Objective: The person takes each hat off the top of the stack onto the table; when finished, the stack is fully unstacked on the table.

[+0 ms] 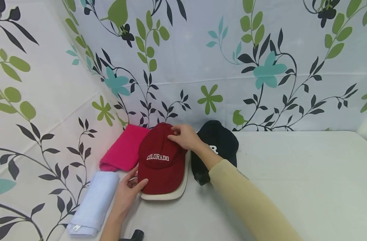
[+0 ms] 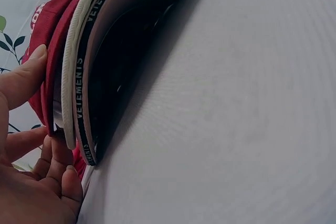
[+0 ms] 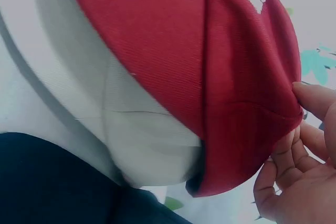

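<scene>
1 red cap [image 1: 159,177], lettered COLORADO, sits on top of a cream cap [image 1: 178,194] toward the back of the white table [image 1: 304,184], between a folded pink towel [image 1: 123,149] and a black cap [image 1: 225,137]; the left hand [image 1: 128,189] pinches the red brim near its edge, thumb above and fingers below; the right hand [image 1: 184,136] pinches the far end of the crown between thumb and fingers; under the cream brim, the left wrist view shows a band [image 2: 80,90] lettered VETEMENTS; a folded light-blue towel [image 1: 94,201] lies beside the left forearm, nearer than the pink towel.
</scene>
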A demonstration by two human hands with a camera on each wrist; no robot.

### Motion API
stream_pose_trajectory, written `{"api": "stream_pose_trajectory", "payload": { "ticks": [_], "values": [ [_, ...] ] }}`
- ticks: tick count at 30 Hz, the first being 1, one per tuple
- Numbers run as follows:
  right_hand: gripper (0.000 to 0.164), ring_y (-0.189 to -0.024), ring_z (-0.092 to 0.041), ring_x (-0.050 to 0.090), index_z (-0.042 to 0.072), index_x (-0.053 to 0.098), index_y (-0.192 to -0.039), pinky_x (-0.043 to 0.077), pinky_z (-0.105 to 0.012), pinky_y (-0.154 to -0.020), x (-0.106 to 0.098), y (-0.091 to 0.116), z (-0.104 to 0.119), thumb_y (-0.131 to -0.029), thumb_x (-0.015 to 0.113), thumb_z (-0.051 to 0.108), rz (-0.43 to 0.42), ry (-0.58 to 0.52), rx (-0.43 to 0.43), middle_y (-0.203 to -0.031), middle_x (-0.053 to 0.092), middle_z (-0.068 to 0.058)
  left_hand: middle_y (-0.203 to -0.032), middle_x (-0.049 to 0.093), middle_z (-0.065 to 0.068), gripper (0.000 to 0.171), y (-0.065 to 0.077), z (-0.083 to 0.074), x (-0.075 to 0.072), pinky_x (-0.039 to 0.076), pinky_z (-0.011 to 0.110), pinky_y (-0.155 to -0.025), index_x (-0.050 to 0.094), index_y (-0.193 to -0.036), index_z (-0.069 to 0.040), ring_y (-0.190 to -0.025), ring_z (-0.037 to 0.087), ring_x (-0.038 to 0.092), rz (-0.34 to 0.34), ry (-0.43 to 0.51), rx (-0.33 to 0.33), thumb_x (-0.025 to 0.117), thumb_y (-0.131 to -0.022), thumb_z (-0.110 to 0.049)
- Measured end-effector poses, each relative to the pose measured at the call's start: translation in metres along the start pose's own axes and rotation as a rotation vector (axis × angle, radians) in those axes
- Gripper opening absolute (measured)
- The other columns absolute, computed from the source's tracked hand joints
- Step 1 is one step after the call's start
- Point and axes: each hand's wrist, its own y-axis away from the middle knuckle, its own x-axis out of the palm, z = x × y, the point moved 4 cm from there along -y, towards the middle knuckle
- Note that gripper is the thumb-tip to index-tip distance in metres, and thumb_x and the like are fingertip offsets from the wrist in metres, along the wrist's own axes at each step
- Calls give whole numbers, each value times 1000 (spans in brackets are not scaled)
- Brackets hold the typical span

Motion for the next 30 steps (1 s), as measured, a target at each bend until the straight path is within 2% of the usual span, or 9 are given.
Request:
{"api": "stream_pose_trajectory", "payload": {
  "ticks": [9, 19, 26, 30],
  "values": [
    [44, -94, -22, 58, 0, 61, -136, 53, -25, -78, -10, 6, 18, -96, 70, 15, 31, 10, -67, -103, 63, -9, -127, 48, 16, 68, 1, -4, 1, 50, 15, -76, 45, -151, -2, -90, 6, 58, 3, 26, 9, 76, -91, -7],
    [40, -98, -23, 56, 1, 61, -136, 52, -26, -77, -30, 21, 24, -98, 67, 11, 55, -129, -74, -102, 60, -8, -131, 45, 12, 68, 4, -10, 4, 51, 15, -80, 40, -154, -3, -97, 4, 60, 24, 103, 24, 71, -94, -5],
    [37, -96, -22, 57, 2, 61, -136, 53, -27, -77, -42, 33, 25, -99, 64, 8, 49, -90, -120, -103, 62, -7, -133, 45, 9, 69, 6, -18, 5, 51, 16, -80, 39, -155, -8, -101, 8, 58, 8, 66, 28, 72, -94, -10],
    [37, -95, -22, 59, 3, 62, -135, 54, -28, -79, -50, 38, 24, -99, 64, 7, 40, -67, -132, -104, 64, -7, -131, 48, 11, 70, 8, -24, 9, 52, 16, -81, 42, -154, -7, -99, 10, 59, -12, 32, 86, 74, -92, -6]
  ]
}}
